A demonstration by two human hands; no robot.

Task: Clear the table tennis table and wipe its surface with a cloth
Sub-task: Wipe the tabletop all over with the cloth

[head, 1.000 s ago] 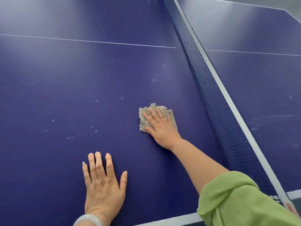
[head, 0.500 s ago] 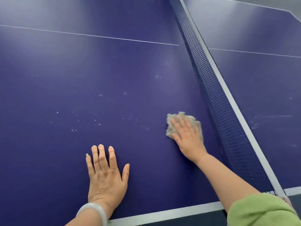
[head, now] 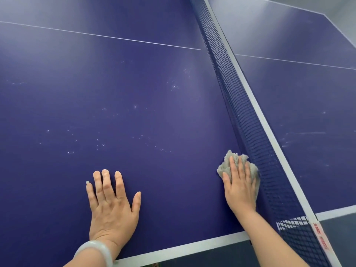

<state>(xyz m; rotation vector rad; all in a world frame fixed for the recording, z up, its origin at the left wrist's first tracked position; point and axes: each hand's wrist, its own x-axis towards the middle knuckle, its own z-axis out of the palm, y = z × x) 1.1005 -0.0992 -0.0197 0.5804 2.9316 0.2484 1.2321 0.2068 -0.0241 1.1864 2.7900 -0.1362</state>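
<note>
Head view: along the near edge of the table (head: 154, 93) we see a white border line (head: 183, 247). Our left wrist crosses it and carries a pale bracelet (head: 94, 251). Our left hand (head: 113, 207) lies palm down just inside the near edge, fingers straight and slightly spread, thumb out to the right; it holds nothing. Our right hand (head: 239, 186) lies further right, near the corner formed by the near edge and the net (head: 250, 132). Its fingers are straight and together, pressing flat on the grey cloth (head: 226, 166); they do not curl round it. The cloth is bunched under palm and fingers, shows beyond the fingertips and on both sides of the hand, and its right side reaches the foot of the net. A white strip (head: 320, 239) with red lettering closes the near end of the net, outside the table edge. Beyond the hands, small white specks (head: 102, 144) are scattered over the middle of the surface. Further on, a thin white centre line (head: 115, 37) crosses the table up to the net. The net runs away toward the far edge, with a white band (head: 260, 106) along its top; the other table half lies to its right.
</note>
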